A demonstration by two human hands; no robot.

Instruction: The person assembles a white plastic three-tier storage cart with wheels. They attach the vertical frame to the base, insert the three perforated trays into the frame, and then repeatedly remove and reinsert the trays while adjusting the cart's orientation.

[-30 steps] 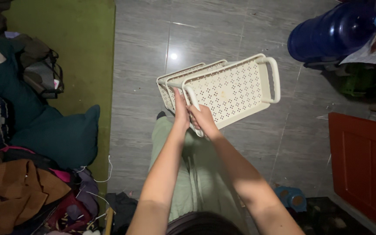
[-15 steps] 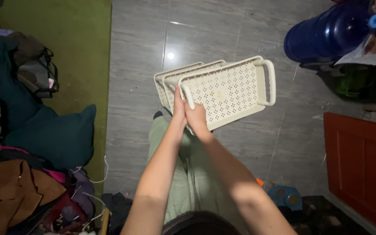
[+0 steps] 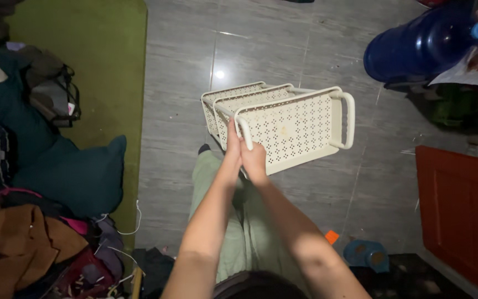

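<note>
Floor: grey tiles, glossy, one light glare just beyond the rack

Mat: green, flat on the floor, well to the left of the rack

Cabinet: red-brown panel, to the right of the rack and nearer the person

Water jug: large, dark blue, pale blue cap, lying tilted beyond the rack to its right

Cushion: dark teal, left of the rack at the mat's near edge, with heaped clothes and bags behind it

Rack: cream plastic, three perforated trays joined by tube posts, tipped on its side so the trays stand on edge; it rests on the floor just ahead of the person's green trousers. Judged light and fairly stiff, with some flex likely at the push-fit joints; the smooth posts could slip in a loose grip. Best taken by a corner post or the looped end rail, not the thin holed panels

Left hand: at the near corner post of the rack, fingers laid up along the post and pressed against it

Right hand: touching the left hand, fingers clenched around the lower edge of the nearest tray by the same corner

Small orange piece: on the floor, right of the rack and nearer the person, beside a blue round object
</note>
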